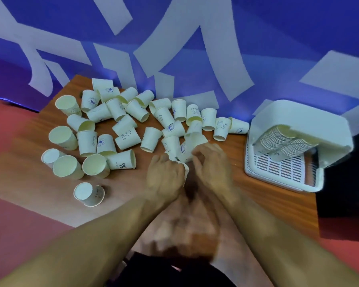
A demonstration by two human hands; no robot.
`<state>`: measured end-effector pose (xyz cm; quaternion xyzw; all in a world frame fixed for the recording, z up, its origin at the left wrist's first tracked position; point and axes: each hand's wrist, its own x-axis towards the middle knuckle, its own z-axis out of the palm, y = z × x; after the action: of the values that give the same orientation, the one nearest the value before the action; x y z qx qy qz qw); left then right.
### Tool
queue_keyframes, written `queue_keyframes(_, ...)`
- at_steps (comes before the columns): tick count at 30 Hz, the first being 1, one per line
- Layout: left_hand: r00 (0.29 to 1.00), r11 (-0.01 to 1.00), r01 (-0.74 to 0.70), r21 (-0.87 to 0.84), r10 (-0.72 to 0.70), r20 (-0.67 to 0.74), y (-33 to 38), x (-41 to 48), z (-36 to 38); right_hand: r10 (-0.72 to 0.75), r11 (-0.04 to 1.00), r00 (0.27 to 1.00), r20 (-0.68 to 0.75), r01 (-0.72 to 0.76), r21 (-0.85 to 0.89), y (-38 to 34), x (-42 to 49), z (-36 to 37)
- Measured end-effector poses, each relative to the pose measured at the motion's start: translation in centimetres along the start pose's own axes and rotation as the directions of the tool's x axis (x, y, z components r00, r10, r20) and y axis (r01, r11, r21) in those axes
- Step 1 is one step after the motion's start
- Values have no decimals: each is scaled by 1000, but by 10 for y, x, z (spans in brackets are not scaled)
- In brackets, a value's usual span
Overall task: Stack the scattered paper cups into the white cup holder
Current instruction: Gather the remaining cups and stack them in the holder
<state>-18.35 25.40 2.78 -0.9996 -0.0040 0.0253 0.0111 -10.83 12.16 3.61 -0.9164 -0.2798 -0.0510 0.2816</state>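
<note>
Several pale paper cups (116,125) lie scattered over the left and middle of a wooden table (257,204), some upright, some on their sides. The white cup holder (303,125) stands at the right, with two slanted stacks of nested cups (282,141) inside it above a slotted tray. My left hand (164,179) and my right hand (211,164) meet near the table's middle, both closed around a short stack of cups (182,150). The image is blurred at the fingers, so the exact grip is unclear.
A blue wall with large white lettering (195,48) runs right behind the table. Red floor (13,224) shows to the left and right of the table. One cup (89,193) lies alone near the front left edge.
</note>
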Motion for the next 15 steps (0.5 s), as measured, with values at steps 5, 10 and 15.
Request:
queue_keyframes(5,995,1000,8,5,-7,-95,72,28,-24,61,998,988,-140,-60,7,64,-20,-51)
queue_keyframes(10,986,995,-77,-66,66,-152,150,70,-36,188,982,960,-208,-176,72,144,-45,-104)
queue_keyframes(15,971,978,-186,-98,167,-172,220,114,-33,273,960,914,-300,-281,18,213,-67,-138)
